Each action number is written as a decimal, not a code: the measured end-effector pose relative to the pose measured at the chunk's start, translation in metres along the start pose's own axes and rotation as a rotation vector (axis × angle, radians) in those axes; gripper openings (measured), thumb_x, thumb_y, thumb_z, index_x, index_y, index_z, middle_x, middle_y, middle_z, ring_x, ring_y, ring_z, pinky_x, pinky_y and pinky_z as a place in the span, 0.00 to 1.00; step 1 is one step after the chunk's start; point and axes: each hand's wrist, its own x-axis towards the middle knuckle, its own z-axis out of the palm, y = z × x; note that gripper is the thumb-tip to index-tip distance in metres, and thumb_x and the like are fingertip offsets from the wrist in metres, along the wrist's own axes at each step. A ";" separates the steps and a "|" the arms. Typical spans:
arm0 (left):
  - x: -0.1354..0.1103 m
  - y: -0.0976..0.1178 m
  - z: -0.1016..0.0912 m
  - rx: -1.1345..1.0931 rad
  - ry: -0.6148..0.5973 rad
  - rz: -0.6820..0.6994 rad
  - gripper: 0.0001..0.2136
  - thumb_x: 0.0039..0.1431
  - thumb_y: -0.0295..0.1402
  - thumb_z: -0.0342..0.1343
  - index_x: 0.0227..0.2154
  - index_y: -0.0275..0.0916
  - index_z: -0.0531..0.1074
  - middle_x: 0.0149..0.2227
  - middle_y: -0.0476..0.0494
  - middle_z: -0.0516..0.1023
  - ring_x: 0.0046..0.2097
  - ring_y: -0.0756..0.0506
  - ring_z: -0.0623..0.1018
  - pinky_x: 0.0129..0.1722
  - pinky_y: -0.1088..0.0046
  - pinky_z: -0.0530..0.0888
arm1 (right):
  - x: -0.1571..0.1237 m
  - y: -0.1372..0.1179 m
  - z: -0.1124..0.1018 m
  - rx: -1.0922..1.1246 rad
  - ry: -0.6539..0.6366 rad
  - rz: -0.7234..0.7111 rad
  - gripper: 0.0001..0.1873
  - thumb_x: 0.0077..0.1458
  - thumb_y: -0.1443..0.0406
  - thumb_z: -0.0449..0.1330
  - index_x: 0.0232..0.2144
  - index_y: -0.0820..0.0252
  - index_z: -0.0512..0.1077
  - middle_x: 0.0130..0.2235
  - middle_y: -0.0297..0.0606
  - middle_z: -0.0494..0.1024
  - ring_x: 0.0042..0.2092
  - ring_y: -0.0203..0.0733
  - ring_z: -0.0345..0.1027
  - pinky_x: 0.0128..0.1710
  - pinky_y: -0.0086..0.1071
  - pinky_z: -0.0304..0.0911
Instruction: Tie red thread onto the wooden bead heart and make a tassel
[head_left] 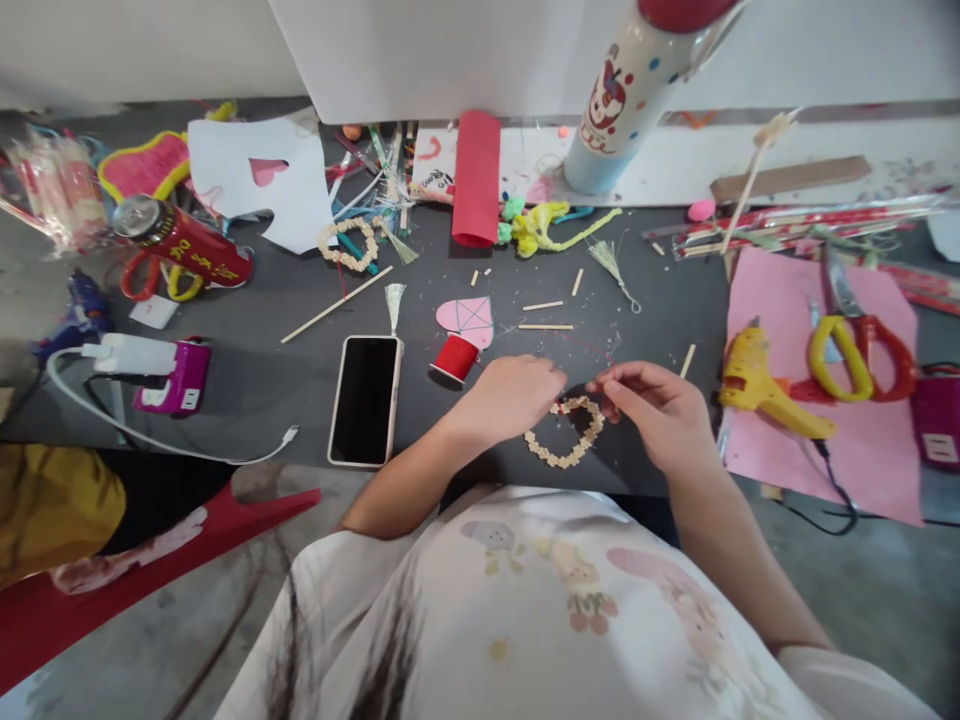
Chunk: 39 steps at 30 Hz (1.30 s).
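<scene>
A heart-shaped ring of small pale wooden pieces (564, 461) lies on the dark table between my hands, with a bit of red thread (556, 408) at its upper left. My left hand (517, 396) rests at the ring's top left, fingers curled down and closed; their tips are hidden. On the other side, my right hand (656, 405) is closed in a pinch by the ring's upper right, with fine red thread faintly visible at its fingertips. A red thread spool (454, 357) lies beside my left wrist. Just behind it is a pink rounded card piece (466, 317) crossed with dark lines.
A phone (365, 400) lies to the left. On pink paper (862, 470) at right are a yellow glue gun (757, 385) and scissors (851, 345). A tall bottle (622, 100), a red paper tube (476, 180) and a red can (191, 240) stand or lie farther back.
</scene>
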 end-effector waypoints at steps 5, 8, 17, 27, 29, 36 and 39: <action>-0.002 -0.003 0.001 0.009 0.009 -0.019 0.12 0.67 0.32 0.43 0.35 0.36 0.72 0.34 0.43 0.77 0.39 0.43 0.78 0.30 0.69 0.65 | 0.000 0.002 0.003 0.087 -0.001 0.019 0.06 0.51 0.60 0.67 0.31 0.55 0.76 0.32 0.34 0.81 0.24 0.31 0.68 0.26 0.28 0.67; -0.003 -0.004 0.002 0.015 0.004 -0.026 0.12 0.66 0.31 0.44 0.35 0.36 0.72 0.34 0.43 0.76 0.39 0.43 0.78 0.29 0.68 0.64 | 0.000 0.001 0.004 0.122 -0.011 0.033 0.06 0.51 0.61 0.67 0.31 0.55 0.76 0.31 0.33 0.81 0.24 0.30 0.69 0.27 0.27 0.68; -0.002 -0.004 0.002 0.000 0.001 -0.013 0.13 0.67 0.32 0.42 0.35 0.36 0.72 0.35 0.44 0.76 0.40 0.43 0.77 0.31 0.68 0.66 | -0.003 -0.003 0.007 0.189 -0.051 0.041 0.06 0.51 0.61 0.67 0.31 0.56 0.76 0.29 0.33 0.81 0.27 0.33 0.74 0.30 0.27 0.71; -0.004 -0.003 0.001 -0.022 -0.020 0.022 0.14 0.68 0.34 0.42 0.35 0.37 0.72 0.36 0.45 0.76 0.41 0.44 0.75 0.35 0.68 0.66 | -0.005 -0.010 0.003 0.174 -0.100 -0.060 0.06 0.51 0.62 0.67 0.31 0.55 0.75 0.29 0.33 0.80 0.28 0.35 0.74 0.30 0.31 0.73; -0.004 -0.004 0.003 -0.015 0.004 0.035 0.15 0.68 0.35 0.41 0.34 0.37 0.72 0.36 0.45 0.75 0.41 0.45 0.75 0.35 0.68 0.66 | -0.005 -0.012 0.003 0.161 -0.105 -0.082 0.06 0.51 0.62 0.67 0.31 0.56 0.74 0.29 0.33 0.80 0.28 0.34 0.74 0.30 0.30 0.73; -0.004 -0.003 0.006 -0.006 0.046 0.035 0.15 0.69 0.35 0.40 0.35 0.38 0.71 0.36 0.45 0.75 0.40 0.46 0.75 0.35 0.69 0.66 | -0.005 -0.018 0.003 0.114 -0.046 -0.092 0.08 0.49 0.60 0.69 0.30 0.54 0.75 0.28 0.34 0.80 0.28 0.36 0.74 0.32 0.33 0.74; -0.004 -0.003 0.005 -0.014 0.047 0.029 0.15 0.69 0.34 0.40 0.36 0.38 0.72 0.36 0.45 0.76 0.40 0.46 0.75 0.35 0.70 0.66 | -0.004 -0.019 0.005 0.086 -0.047 -0.076 0.08 0.49 0.60 0.69 0.29 0.54 0.75 0.28 0.34 0.79 0.28 0.37 0.74 0.32 0.35 0.74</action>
